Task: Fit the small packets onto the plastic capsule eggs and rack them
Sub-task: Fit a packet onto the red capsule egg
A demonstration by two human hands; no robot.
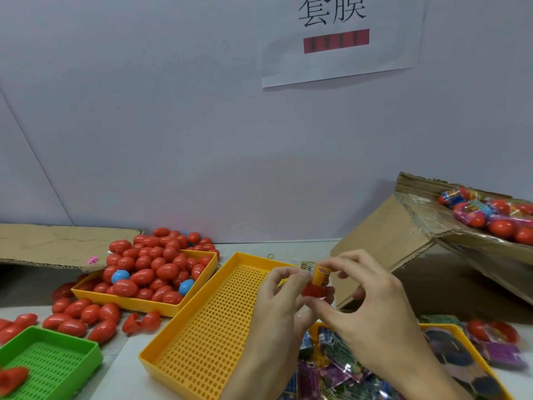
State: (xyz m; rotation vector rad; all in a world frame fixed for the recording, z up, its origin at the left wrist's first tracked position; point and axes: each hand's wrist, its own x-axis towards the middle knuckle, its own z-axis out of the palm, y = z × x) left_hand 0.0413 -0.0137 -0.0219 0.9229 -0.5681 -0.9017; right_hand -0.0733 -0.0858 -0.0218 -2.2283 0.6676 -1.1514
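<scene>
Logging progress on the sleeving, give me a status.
Both hands, left and right, pinch one red egg, yellow packet half on. Perforated yellow tray holds none. Nothing blocking.

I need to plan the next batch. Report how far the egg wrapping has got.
Done: a few wrapped eggs lie in the cardboard box. In hand: both hands, left hand and right hand, work a packet onto a red egg. Left: most of it; a heap of bare red eggs, and the perforated yellow tray holds none.
</scene>
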